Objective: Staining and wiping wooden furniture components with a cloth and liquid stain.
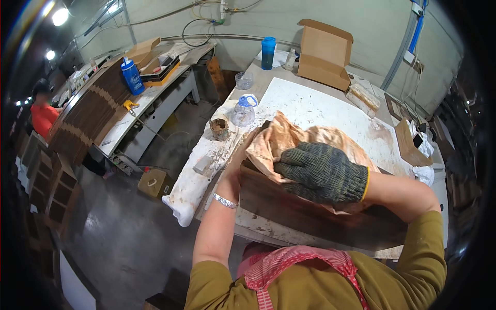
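A dark brown wooden board (310, 199) stands tilted on the workbench in front of me. My left hand (247, 148), bare and with a silver bracelet at the wrist, holds the board at its left end; the cloth and board hide most of its fingers. A stained, peach-coloured cloth (276, 139) drapes over the board's upper edge. Pressed onto it is my right hand (323, 173), in a dark grey-green knitted glove, fingers together and closed on the fabric. Left of the board, a stained cup (219, 129) and a small grey block (202, 165) rest on a white cloth-covered strip (187, 192).
A white stained panel (310, 106) covers much of the bench. Around it stand an open cardboard box (324, 57), a blue bottle (268, 53), a clear jug (243, 111) and a sponge-like block (363, 100). At left, a person in red (44, 116) is beside stacked brown boards (98, 108).
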Available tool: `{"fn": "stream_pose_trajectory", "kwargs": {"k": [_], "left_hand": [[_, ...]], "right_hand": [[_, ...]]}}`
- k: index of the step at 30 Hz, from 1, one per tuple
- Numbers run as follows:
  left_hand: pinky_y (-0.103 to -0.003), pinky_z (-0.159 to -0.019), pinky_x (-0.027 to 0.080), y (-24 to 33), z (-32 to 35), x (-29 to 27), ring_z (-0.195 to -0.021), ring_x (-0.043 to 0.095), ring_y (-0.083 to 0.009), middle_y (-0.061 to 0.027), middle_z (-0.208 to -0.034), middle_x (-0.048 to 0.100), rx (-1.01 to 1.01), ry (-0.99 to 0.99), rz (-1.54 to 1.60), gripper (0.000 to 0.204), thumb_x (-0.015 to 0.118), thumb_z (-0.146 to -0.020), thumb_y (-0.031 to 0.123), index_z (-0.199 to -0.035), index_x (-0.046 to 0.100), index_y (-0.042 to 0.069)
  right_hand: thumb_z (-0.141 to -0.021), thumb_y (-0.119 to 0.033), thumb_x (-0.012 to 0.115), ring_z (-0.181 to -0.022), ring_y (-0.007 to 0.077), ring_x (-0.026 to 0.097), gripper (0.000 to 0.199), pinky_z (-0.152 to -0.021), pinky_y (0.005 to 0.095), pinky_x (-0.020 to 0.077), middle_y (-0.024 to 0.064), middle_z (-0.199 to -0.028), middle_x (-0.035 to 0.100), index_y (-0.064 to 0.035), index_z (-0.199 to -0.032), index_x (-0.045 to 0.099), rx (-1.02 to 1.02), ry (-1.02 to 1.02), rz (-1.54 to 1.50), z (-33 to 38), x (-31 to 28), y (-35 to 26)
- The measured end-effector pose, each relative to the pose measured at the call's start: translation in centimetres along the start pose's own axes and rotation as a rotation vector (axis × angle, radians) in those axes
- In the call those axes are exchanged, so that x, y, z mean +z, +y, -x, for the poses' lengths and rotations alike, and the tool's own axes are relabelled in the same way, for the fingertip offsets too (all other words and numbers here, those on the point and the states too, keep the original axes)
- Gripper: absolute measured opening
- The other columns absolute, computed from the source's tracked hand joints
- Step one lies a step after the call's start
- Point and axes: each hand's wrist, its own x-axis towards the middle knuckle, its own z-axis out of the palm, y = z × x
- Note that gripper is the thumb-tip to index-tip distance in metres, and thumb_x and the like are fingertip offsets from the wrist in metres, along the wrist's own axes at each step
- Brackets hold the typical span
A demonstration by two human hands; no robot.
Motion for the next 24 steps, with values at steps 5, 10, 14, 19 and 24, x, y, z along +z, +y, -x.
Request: {"fn": "stream_pose_trajectory", "kwargs": {"k": [5,10,14,19,24], "left_hand": [[-0.029,-0.092,0.046,0.2,-1.1,1.3,-0.114,0.054,-0.0151,-0.0077,-0.13,0.053,-0.013,-0.004,-0.027,0.05,0.047,-0.097,0.037,-0.135,0.044,0.005],[-0.029,-0.092,0.046,-0.4,-0.3,0.1,-0.114,0.054,-0.015,-0.0077,-0.13,0.053,-0.051,-0.03,-0.08,0.05,0.047,-0.097,0.037,-0.135,0.045,0.005],[-0.029,-0.091,0.046,-0.4,1.0,-0.7,-0.114,0.054,-0.0149,-0.0078,-0.13,0.053,-0.03,0.002,-0.076,0.05,0.047,-0.097,0.037,-0.135,0.045,0.005],[-0.028,-0.088,0.047,0.0,2.6,0.4,-0.107,0.057,-0.015,-0.0073,-0.124,0.057,0.02,0.126,-0.154,0.048,0.046,-0.097,0.037,-0.132,0.048,0.005],[-0.028,-0.088,0.048,-0.6,2.0,0.8,-0.106,0.058,-0.0153,-0.0076,-0.123,0.058,0.01,0.072,-0.094,0.047,0.046,-0.097,0.037,-0.132,0.048,0.005]], "right_hand": [[-0.083,-0.02,0.061,-0.094,0.0313,0.059,0.025,-0.079,0.0399,0.0486,0.0122,-0.105,0.059,-0.0067,-0.104,0.063,-0.127,0.167,0.025,-4.0,1.2,0.5],[-0.088,-0.021,0.058,-0.087,0.0285,0.056,0.022,-0.08,0.0376,0.0464,0.014,-0.093,0.056,-0.0023,-0.098,0.061,0.124,0.224,-0.218,-4.0,-1.0,2.2],[-0.088,-0.023,0.057,-0.088,0.0305,0.059,0.024,-0.074,0.0395,0.0487,0.015,-0.092,0.059,-0.0052,-0.103,0.063,-0.206,0.436,0.106,4.5,-3.8,5.5],[-0.08,-0.018,0.065,-0.093,0.0294,0.061,0.028,-0.078,0.0407,0.0484,0.0133,-0.101,0.06,-0.007,-0.105,0.063,-0.138,0.157,-0.005,4.5,-0.4,0.4],[-0.082,-0.02,0.063,-0.093,0.0286,0.059,0.028,-0.082,0.0395,0.0477,0.0122,-0.104,0.059,-0.0055,-0.105,0.062,-0.236,0.206,-0.005,-5.1,2.2,0.5]]}}
